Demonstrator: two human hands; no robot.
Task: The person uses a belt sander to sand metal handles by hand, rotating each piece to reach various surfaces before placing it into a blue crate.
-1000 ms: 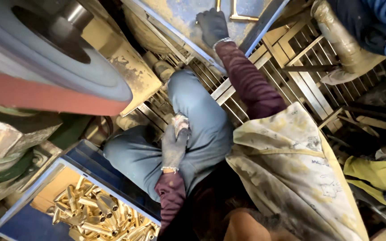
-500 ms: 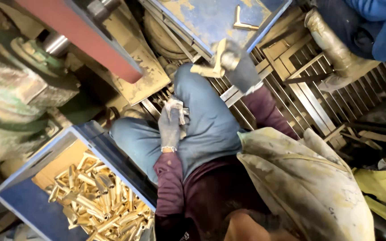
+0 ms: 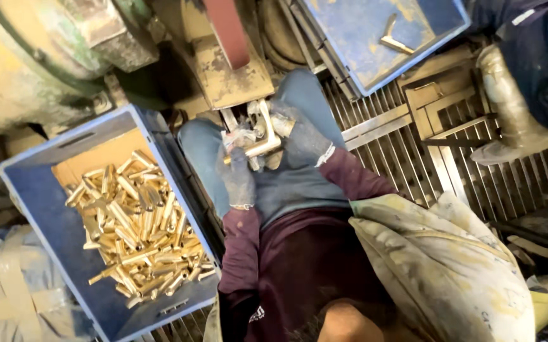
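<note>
Both my hands wear dusty grey gloves and meet over my lap, just below the red-brown sanding belt (image 3: 226, 31). My left hand (image 3: 237, 180) grips the lower end of a bent brass piece (image 3: 260, 147). My right hand (image 3: 300, 132) closes on the same piece from the right. The piece sits close under the machine's worn metal rest plate (image 3: 232, 79). A blue crate (image 3: 30, 190) on my left holds several similar brass pieces (image 3: 137, 221).
A second blue crate (image 3: 413, 12) at the top holds one brass piece (image 3: 393, 39). A metal grate floor (image 3: 413, 152) lies to the right. Another person's leg and boot (image 3: 508, 101) stand at the upper right. A dirty pale cloth (image 3: 445, 266) covers my right side.
My right hand came down from the upper crate with a brass piece and joined my left hand at my lap. The view shifted, bringing the full crate more into sight.
</note>
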